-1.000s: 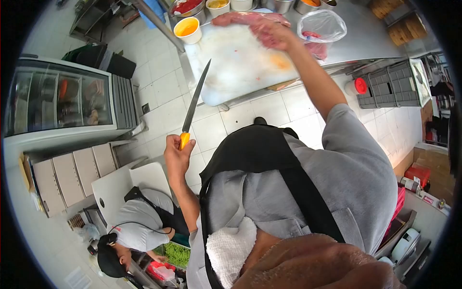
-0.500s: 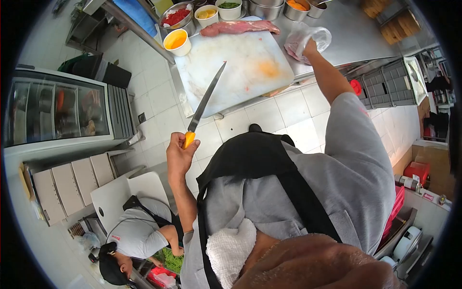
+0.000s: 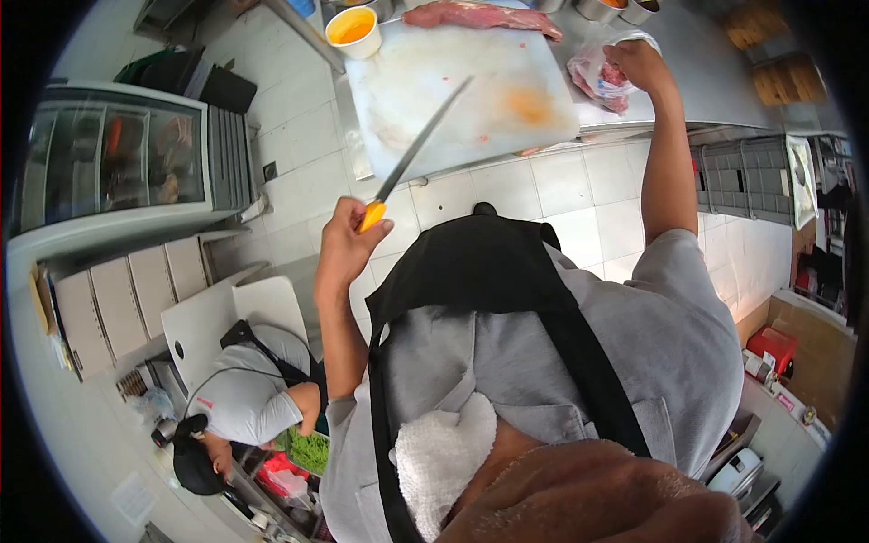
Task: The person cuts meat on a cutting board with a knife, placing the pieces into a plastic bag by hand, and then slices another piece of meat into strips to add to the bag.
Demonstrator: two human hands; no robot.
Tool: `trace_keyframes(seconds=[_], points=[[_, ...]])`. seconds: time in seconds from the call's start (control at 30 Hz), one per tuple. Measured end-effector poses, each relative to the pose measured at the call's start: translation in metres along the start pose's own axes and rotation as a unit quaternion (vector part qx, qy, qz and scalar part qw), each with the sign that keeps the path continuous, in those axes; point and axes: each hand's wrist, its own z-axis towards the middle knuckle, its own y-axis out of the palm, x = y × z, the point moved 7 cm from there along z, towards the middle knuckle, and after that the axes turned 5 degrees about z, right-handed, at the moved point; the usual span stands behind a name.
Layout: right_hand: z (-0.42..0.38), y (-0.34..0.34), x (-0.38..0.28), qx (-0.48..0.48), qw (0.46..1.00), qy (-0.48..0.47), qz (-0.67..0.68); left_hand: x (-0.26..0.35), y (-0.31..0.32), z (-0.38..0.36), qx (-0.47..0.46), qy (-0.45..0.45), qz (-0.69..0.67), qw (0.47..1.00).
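Observation:
My left hand (image 3: 353, 240) is closed round the yellow handle of a knife (image 3: 425, 136), whose long blade points up and right over the white cutting board (image 3: 416, 100). Across the board's far edge lies a long piece of raw meat (image 3: 480, 15). To the right of the board, my right hand (image 3: 638, 65) has its fingers closed on the clear plastic bag (image 3: 593, 61). Red meat (image 3: 614, 76) shows in the bag's opening, just below my fingers. The bag rests on the steel counter (image 3: 701, 86).
A tub of orange sauce (image 3: 353, 33) stands at the board's far left corner. Metal containers (image 3: 602, 9) line the counter's back. A co-worker (image 3: 244, 398) bends over green vegetables (image 3: 308, 450) at lower left. A glass-door fridge (image 3: 113, 154) is at left, a grey crate (image 3: 747, 181) at right.
My right hand has moved right and turned over the bag, whose meat now shows more. The knife stays in my left hand. The view has shifted, and the counter sits higher.

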Motion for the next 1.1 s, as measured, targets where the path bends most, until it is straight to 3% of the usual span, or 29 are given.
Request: trace_keyframes(seconds=[0.03,0.07,0.13,0.17,0.23,0.3,0.4,0.5,0.67,0.8,1.03,1.1], points=[[-0.001,0.007,-0.013,-0.003,0.998,-0.038,0.050,0.003,0.009,0.005,-0.039,0.021,0.000,0.999],[-0.004,0.017,-0.038,-0.041,0.992,-0.013,0.119,0.007,0.018,0.010,-0.077,0.045,0.000,0.996],[0.039,0.058,-0.053,0.020,0.965,-0.188,0.180,-0.002,0.038,0.026,-0.114,0.040,-0.034,0.992],[0.060,0.081,-0.055,0.009,0.968,-0.200,0.153,-0.005,0.052,0.029,-0.159,0.042,-0.067,0.984],[0.106,0.125,-0.056,0.006,0.966,-0.226,0.126,-0.005,0.051,0.032,-0.096,0.082,0.005,0.992],[0.133,0.150,-0.065,0.100,0.957,-0.231,-0.145,-0.009,0.043,0.025,-0.057,0.033,-0.038,0.997],[0.104,0.129,-0.104,0.028,0.969,-0.182,-0.162,-0.012,0.022,0.000,-0.001,-0.002,-0.073,0.997],[0.133,0.147,-0.111,-0.039,0.958,-0.190,-0.209,-0.029,0.014,-0.027,0.038,-0.074,-0.109,0.991],[0.060,0.174,-0.129,0.012,0.956,-0.286,-0.061,-0.033,0.022,-0.057,0.083,-0.123,-0.164,0.975],[0.012,0.184,-0.144,0.059,0.953,-0.295,-0.010,-0.024,0.029,-0.053,0.074,-0.114,-0.187,0.973],[-0.026,0.169,-0.068,0.116,0.970,-0.187,-0.098,-0.006,0.030,-0.023,-0.009,-0.026,-0.215,0.976],[-0.027,0.171,-0.058,0.082,0.987,-0.137,0.021,0.008,0.031,-0.017,-0.036,-0.022,-0.208,0.977]])
